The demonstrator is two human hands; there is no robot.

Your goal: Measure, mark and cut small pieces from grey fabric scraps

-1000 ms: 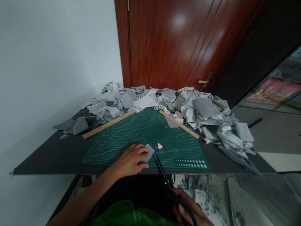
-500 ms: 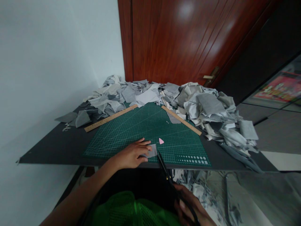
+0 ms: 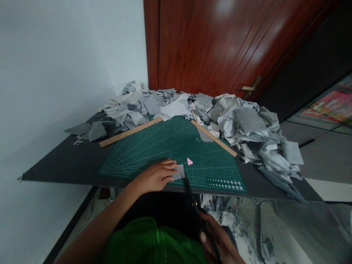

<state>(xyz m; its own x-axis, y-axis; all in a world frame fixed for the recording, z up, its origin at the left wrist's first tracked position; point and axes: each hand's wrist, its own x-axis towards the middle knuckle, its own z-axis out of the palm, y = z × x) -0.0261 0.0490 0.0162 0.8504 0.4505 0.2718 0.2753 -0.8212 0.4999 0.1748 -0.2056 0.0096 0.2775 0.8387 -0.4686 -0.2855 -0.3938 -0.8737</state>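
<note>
My left hand (image 3: 161,176) lies flat with its fingers stretched over a small grey fabric piece (image 3: 179,173), pressing it to the green cutting mat (image 3: 148,150). Part of the fabric is hidden beneath the fingers. Below the table edge, my right hand (image 3: 217,236) is wrapped round the handles of black scissors (image 3: 191,192). Their blades reach up over the edge, with the tips at the fabric's right side. A pink triangular piece of tailor's chalk (image 3: 189,161) rests on the mat just beyond the fabric.
Wooden rulers lie on the mat's left (image 3: 130,132) and right (image 3: 214,138) sides. Heaped grey and white fabric scraps (image 3: 247,121) line the back and right of the dark table (image 3: 63,161). More scraps (image 3: 228,218) cover the floor at right. A wooden door (image 3: 203,47) stands behind.
The scissors have come closer to the fabric's right edge, and their blades look more closed. My left hand still holds the fabric down. The whole view has shifted slightly.
</note>
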